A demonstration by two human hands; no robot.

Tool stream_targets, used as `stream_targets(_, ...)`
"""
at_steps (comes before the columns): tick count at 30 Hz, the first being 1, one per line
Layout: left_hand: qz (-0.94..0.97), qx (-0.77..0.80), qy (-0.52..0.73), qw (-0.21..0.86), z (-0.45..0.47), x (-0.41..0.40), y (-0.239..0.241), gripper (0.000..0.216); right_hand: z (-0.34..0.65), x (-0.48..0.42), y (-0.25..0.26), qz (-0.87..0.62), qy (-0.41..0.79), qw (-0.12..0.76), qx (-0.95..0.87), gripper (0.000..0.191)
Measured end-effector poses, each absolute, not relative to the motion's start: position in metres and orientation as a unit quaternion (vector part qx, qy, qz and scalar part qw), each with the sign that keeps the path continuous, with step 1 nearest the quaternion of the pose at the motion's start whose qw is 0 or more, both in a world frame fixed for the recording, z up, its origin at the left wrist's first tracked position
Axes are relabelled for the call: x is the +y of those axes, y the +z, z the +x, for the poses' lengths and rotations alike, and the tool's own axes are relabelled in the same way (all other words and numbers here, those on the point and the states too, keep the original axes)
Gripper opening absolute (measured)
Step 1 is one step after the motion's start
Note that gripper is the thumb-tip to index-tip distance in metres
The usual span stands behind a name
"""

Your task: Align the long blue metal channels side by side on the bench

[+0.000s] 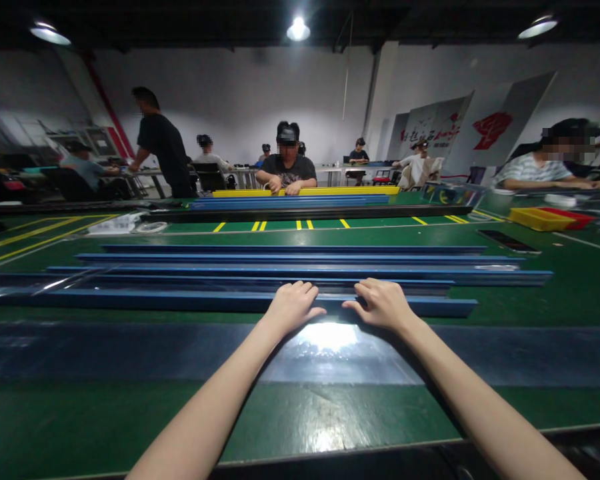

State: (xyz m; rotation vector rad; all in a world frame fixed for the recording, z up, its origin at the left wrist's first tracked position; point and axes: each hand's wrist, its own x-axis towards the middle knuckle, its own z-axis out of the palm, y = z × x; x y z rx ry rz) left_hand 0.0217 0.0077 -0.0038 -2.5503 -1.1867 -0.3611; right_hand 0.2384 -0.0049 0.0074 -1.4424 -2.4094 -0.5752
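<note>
A long blue channel-shaped profile [180,301] lies crosswise in front of me. My left hand [294,305] has its fingers curled over this profile near the middle, thumb on the near side. A short way to the right, my right hand [381,304] holds the same piece with fingers bent over it and thumb toward the left. The fingertips of both hands are partly hidden. Closer to me, a clear, shiny flat plastic strip [130,353] lies beneath my forearms. Just beyond my hands, several more blue profiles [320,259] lie roughly parallel.
The green table [270,420] carries a phone [510,241], a yellow tray [540,219] and a red tray [577,220] at right. A black profile [230,215] and a yellow profile [355,191] lie farther back. Across the table sits a co-worker [287,167]; other people are behind.
</note>
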Motion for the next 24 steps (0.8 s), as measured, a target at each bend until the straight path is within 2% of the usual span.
stream_targets(7, -0.890, -0.403, -0.132, 0.165, 0.022, 0.007, -0.001, 0.034, 0.255, -0.003, 0.014, -0.501, -0.170, 0.098, -0.843, 0.045)
stream_targets(24, -0.902, -0.388, -0.138, 0.127, 0.021, 0.012, -0.003, 0.024, 0.279, -0.003, 0.012, -0.531, -0.144, 0.104, -0.828, 0.043)
